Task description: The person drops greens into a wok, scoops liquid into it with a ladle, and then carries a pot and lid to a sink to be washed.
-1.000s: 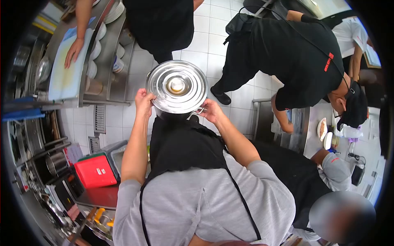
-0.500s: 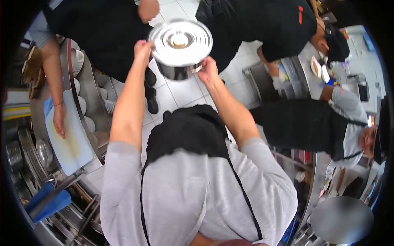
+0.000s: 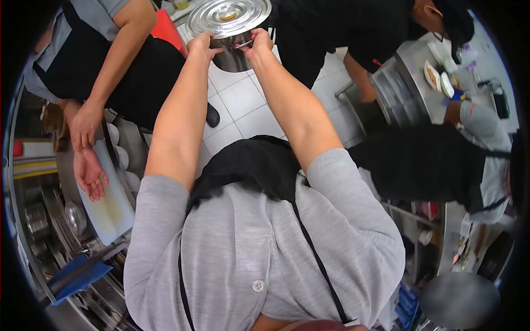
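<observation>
A lidded steel pot (image 3: 232, 58) is held out at the top of the view, over the tiled floor. Its shiny round lid (image 3: 227, 15) lies on it, with a small knob in the middle. At the pot's left side is my left hand (image 3: 202, 46), fingers against the wall just under the lid. My right hand (image 3: 257, 45) grips the metal handle on the near right side. Both arms are stretched out forward.
On the left, a person (image 3: 118, 66) rests hands over a white cutting board (image 3: 107, 209) beside stacked bowls. Two other people in black aprons stand at the right, by a steel counter (image 3: 411, 71) with dishes. A red object (image 3: 168, 33) is behind the left person.
The pot and both my hands have moved up and slightly left in view. The person on the left now has both hands together over the board, one palm up.
</observation>
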Available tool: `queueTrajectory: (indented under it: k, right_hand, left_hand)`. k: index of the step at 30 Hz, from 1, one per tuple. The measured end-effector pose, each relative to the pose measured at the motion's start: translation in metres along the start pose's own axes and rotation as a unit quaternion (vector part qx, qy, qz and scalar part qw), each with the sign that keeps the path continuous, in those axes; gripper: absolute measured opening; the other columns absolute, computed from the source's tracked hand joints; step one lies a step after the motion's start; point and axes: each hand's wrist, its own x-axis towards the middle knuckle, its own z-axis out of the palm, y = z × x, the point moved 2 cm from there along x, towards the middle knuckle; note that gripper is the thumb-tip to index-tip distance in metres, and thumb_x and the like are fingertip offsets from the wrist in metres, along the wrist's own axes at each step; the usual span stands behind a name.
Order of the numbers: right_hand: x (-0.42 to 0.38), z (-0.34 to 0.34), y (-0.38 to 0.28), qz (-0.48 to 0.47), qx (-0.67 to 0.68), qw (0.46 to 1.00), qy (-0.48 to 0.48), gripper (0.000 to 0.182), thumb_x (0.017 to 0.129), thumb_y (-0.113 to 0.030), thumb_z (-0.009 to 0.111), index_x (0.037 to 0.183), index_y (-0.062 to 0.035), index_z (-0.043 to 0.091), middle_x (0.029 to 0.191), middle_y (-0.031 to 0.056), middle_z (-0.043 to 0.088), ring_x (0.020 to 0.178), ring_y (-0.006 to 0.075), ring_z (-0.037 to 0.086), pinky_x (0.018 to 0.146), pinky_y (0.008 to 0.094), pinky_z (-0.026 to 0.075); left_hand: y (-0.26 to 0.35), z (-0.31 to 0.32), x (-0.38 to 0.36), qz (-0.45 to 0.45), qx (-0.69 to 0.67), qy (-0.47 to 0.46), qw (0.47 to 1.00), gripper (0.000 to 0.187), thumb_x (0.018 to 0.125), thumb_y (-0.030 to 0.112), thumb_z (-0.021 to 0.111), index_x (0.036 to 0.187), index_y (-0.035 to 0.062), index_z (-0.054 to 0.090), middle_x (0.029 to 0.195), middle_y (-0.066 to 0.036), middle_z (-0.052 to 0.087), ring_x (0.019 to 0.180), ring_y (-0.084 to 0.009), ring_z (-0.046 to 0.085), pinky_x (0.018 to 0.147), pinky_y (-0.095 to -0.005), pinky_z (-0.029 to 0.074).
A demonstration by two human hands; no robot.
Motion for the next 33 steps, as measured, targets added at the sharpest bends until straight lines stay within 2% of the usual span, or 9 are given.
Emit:
queueTrajectory:
  k: [6,7,11,12,21,24,25,28,33]
  right_hand:
    - [0.055,0.052,-0.001,0.037,-0.008,0.995,-0.092,0.012,0.075,-0.01,0.057,0.071,-0.0054,0.046,0.072,0.0068,0.047,0.064,0.027,0.057,0.054,0.0537,0.057]
    - [0.062,0.064,0.001,0.043,-0.026,0.994,-0.094,0.007,0.079,-0.009,0.053,0.077,-0.0084,0.047,0.078,0.0048,0.044,0.08,0.0263,0.052,0.077,0.0654,0.052]
    - [0.086,0.102,0.003,0.063,-0.04,0.991,-0.115,0.006,0.084,-0.01,0.052,0.08,-0.0083,0.049,0.077,0.0025,0.045,0.081,0.023,0.051,0.088,0.0671,0.046]
    - [0.09,0.113,0.004,0.066,-0.038,0.992,-0.104,0.007,0.079,-0.005,0.052,0.085,-0.0034,0.051,0.077,0.0032,0.044,0.076,0.0226,0.05,0.076,0.0654,0.053]
    - [0.172,0.187,0.022,0.048,-0.027,0.995,-0.083,0.002,0.081,-0.005,0.051,0.081,-0.0058,0.049,0.074,0.0023,0.043,0.074,0.0211,0.049,0.082,0.0648,0.051]
    - [0.207,0.205,0.022,0.014,-0.029,0.997,-0.075,0.008,0.08,-0.006,0.053,0.076,-0.0073,0.046,0.072,0.0022,0.042,0.071,0.0202,0.047,0.081,0.0639,0.052]
    - [0.214,0.208,0.022,0.001,-0.031,0.997,-0.065,0.01,0.08,-0.005,0.053,0.074,-0.0075,0.045,0.071,0.0023,0.042,0.07,0.0199,0.047,0.079,0.0639,0.052]
    - [0.223,0.225,0.006,-0.014,-0.031,0.997,-0.069,0.01,0.073,-0.003,0.053,0.069,-0.0065,0.045,0.067,0.0033,0.042,0.067,0.0203,0.049,0.07,0.0603,0.056]
    - [0.29,0.244,0.011,-0.006,-0.038,0.999,-0.034,0.006,0.076,-0.005,0.053,0.076,-0.0031,0.048,0.074,0.0039,0.043,0.067,0.0198,0.051,0.067,0.0566,0.058]
  left_hand:
    - [0.029,0.023,0.053,0.043,-0.092,0.081,0.992,0.06,0.078,-0.006,0.061,0.131,-0.0063,0.034,0.121,-0.025,0.052,0.1,-0.0402,0.061,0.077,-0.0675,0.051]
    - [0.036,0.024,0.066,0.043,-0.099,0.114,0.988,0.062,0.077,-0.006,0.061,0.132,-0.0047,0.032,0.122,-0.025,0.052,0.097,-0.04,0.062,0.075,-0.067,0.052]
    - [0.072,0.034,0.082,0.056,-0.132,0.128,0.981,0.054,0.076,-0.007,0.057,0.127,-0.0042,0.04,0.116,-0.022,0.057,0.087,-0.0373,0.066,0.066,-0.0597,0.054]
    - [0.082,0.036,0.082,0.077,-0.111,0.147,0.98,0.05,0.077,-0.008,0.057,0.125,-0.0043,0.043,0.114,-0.022,0.058,0.089,-0.0365,0.066,0.065,-0.0576,0.053]
    - [0.127,0.061,0.191,0.054,-0.108,0.105,0.987,0.052,0.079,-0.005,0.059,0.126,-0.0128,0.038,0.115,-0.025,0.057,0.094,-0.0392,0.065,0.067,-0.0587,0.056]
    - [0.129,0.075,0.251,0.057,-0.109,0.046,0.991,0.055,0.093,0.012,0.041,0.145,0.005,0.023,0.146,-0.023,0.031,0.126,-0.0499,0.039,0.087,-0.0796,0.035]
    - [0.117,0.077,0.286,0.068,-0.109,-0.009,0.992,0.038,0.085,0.009,0.044,0.121,-0.0017,0.05,0.113,-0.025,0.058,0.099,-0.0452,0.059,0.072,-0.0685,0.048]
    - [0.143,0.096,0.26,0.085,-0.065,0.076,0.991,0.052,0.077,-0.001,0.062,0.123,-0.0148,0.04,0.113,-0.026,0.057,0.093,-0.0383,0.065,0.067,-0.0574,0.058]
    - [0.151,0.122,0.319,0.049,-0.044,0.052,0.996,0.045,0.076,-0.004,0.063,0.116,-0.0143,0.047,0.11,-0.025,0.058,0.09,-0.035,0.065,0.066,-0.0549,0.06]
